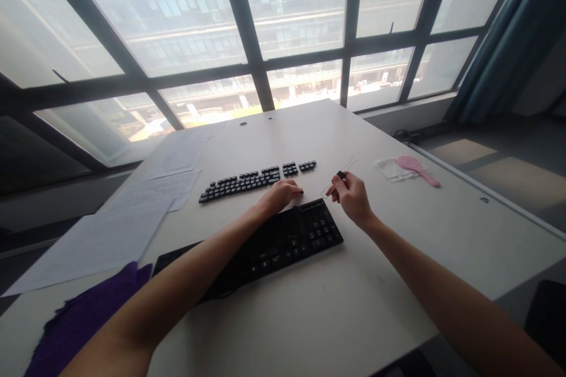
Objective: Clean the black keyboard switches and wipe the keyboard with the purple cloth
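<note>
A black keyboard [305, 238], with many of its keys removed, lies tilted on the white table in front of me, partly behind my left forearm. My left hand [279, 197] is closed just above its back edge, with a small black keycap [301, 192] at the fingertips. To the right, my right hand [351, 195] grips what looks like a wire keycap puller by its black handle [341, 175]. Thin wire loops [351, 163] stick out from that hand. Behind my left hand, loose black keycaps [241, 184] stand in rows laid out like a keyboard.
A pink hairbrush [418, 169] lies on a white cloth [389, 169] at the right. Printed paper sheets [101, 241] cover the left side, and a purple cloth [95, 312] is at the near left. The white table [305, 129] reaches toward large windows.
</note>
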